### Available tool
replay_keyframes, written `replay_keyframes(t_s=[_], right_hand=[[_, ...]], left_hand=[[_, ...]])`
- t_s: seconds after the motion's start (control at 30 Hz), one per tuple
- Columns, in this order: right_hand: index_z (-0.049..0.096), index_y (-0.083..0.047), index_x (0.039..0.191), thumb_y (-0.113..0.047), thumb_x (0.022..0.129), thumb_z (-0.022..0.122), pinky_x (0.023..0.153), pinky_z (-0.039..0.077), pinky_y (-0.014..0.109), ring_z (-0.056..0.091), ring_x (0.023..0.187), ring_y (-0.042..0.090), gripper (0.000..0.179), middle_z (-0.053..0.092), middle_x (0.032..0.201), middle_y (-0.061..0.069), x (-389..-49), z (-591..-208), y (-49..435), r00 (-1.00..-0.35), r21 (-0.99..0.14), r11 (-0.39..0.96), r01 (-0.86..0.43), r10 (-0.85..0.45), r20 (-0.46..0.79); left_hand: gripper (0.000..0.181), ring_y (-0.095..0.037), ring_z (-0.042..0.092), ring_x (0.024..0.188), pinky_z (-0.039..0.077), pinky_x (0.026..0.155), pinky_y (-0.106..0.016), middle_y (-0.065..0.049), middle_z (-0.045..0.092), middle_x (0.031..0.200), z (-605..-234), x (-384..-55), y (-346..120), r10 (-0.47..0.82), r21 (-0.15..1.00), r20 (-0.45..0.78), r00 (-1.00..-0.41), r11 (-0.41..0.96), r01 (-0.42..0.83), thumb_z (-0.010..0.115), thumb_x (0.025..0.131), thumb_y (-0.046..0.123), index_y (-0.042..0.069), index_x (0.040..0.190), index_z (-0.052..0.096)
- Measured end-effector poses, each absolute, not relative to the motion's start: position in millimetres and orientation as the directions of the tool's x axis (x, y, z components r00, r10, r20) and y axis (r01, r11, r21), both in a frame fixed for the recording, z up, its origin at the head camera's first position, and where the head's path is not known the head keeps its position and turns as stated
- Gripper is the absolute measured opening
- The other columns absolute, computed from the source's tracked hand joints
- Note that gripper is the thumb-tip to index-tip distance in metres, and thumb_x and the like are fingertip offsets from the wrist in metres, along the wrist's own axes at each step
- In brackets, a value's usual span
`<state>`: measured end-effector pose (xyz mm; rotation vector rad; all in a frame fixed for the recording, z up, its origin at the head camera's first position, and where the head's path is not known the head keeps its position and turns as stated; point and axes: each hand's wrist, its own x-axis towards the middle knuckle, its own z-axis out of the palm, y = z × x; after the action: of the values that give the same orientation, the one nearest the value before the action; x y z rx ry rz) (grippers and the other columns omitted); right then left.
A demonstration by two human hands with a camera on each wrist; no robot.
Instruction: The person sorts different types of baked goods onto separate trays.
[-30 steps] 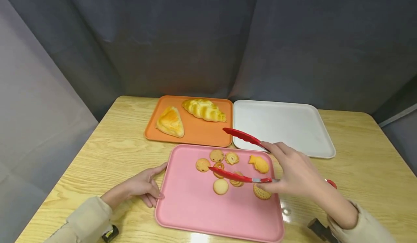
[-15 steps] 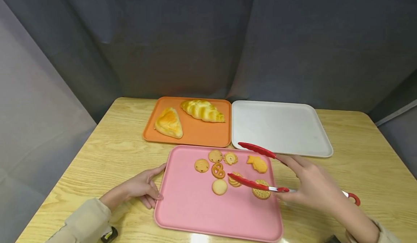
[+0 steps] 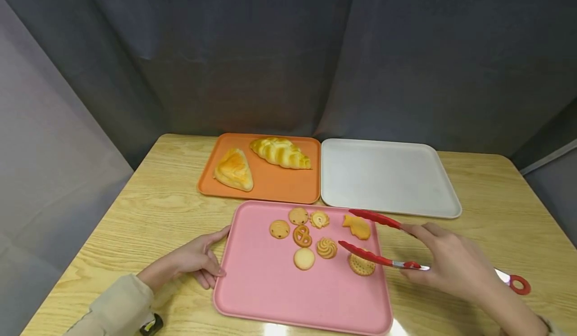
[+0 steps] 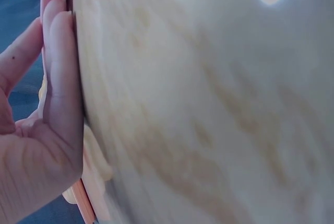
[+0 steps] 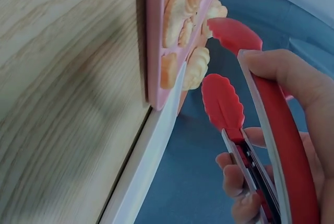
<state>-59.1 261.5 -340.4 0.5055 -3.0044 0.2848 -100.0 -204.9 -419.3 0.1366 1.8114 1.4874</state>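
My right hand grips red-tipped metal tongs with the thumb on one arm and fingers on the other. The tongs' two scalloped red heads stand apart, nothing between them. In the head view, one overlaps the fish-shaped cookie, the other the round dotted cracker. My left hand touches the left edge of the pink tray, its fingers lying straight along the side in the left wrist view. A swirl cookie, a pretzel, a plain round cookie and several other cookies lie on that tray.
Behind the pink tray, an orange tray holds a triangular pastry and a braided bread. Beside it is a bare white tray. All stand on a wooden table, with a dark curtain at its back.
My right hand has carried the tongs to the right and toward me, from over the middle cookies to the tray's right side. The swirl cookie is uncovered. My left hand has stayed put.
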Motion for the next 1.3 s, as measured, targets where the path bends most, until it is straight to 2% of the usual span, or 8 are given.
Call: replay_keyframes(t_s=[0.53, 0.77, 1.07, 1.3], right_hand=[[0.063, -0.011, 0.109, -0.041, 0.053, 0.084, 0.043, 0.038, 0.028, 0.045, 0.052, 0.011, 0.067, 0.060, 0.081, 0.004, -63.6, -346.6, 275.7, -0.931, -0.112, 0.928, -0.356, -0.341, 0.135], [0.064, -0.010, 0.109, -0.041, 0.054, 0.083, 0.042, 0.035, 0.025, 0.040, 0.050, 0.010, 0.065, 0.061, 0.082, 0.006, -70.6, -346.7, 275.1, -0.942, -0.101, 0.937, -0.336, -0.331, 0.064], [0.064, -0.009, 0.109, -0.041, 0.056, 0.083, 0.042, 0.033, 0.024, 0.037, 0.049, 0.010, 0.064, 0.056, 0.074, 0.001, -75.3, -349.9, 273.7, -0.946, -0.093, 0.941, -0.324, -0.325, 0.005], [0.064, -0.009, 0.108, -0.041, 0.057, 0.082, 0.041, 0.036, 0.026, 0.041, 0.050, 0.010, 0.062, 0.061, 0.080, 0.005, -74.7, -353.5, 277.2, -0.940, -0.091, 0.936, -0.340, -0.339, 0.031]], left_hand=[[0.102, -0.017, 0.061, 0.047, 0.054, 0.045, -0.032, -0.021, 0.064, 0.065, -419.5, -100.5, -204.9, 0.516, 0.872, -0.488, -0.704, 0.322, -0.369, 0.069, 0.073, -0.003, 0.014, 0.148, 0.002], [0.101, -0.017, 0.061, 0.047, 0.054, 0.045, -0.032, -0.021, 0.064, 0.064, -419.6, -100.4, -205.2, 0.513, 0.869, -0.493, -0.702, 0.328, -0.370, 0.069, 0.074, -0.003, 0.014, 0.148, 0.002], [0.101, -0.017, 0.061, 0.046, 0.054, 0.045, -0.034, -0.019, 0.064, 0.064, -419.4, -99.6, -204.4, 0.505, 0.870, -0.491, -0.710, 0.333, -0.364, 0.069, 0.073, -0.003, 0.015, 0.148, 0.003], [0.101, -0.017, 0.061, 0.046, 0.054, 0.045, -0.032, -0.021, 0.064, 0.065, -420.0, -100.5, -204.5, 0.514, 0.872, -0.487, -0.706, 0.329, -0.362, 0.068, 0.073, -0.004, 0.014, 0.148, 0.001]])
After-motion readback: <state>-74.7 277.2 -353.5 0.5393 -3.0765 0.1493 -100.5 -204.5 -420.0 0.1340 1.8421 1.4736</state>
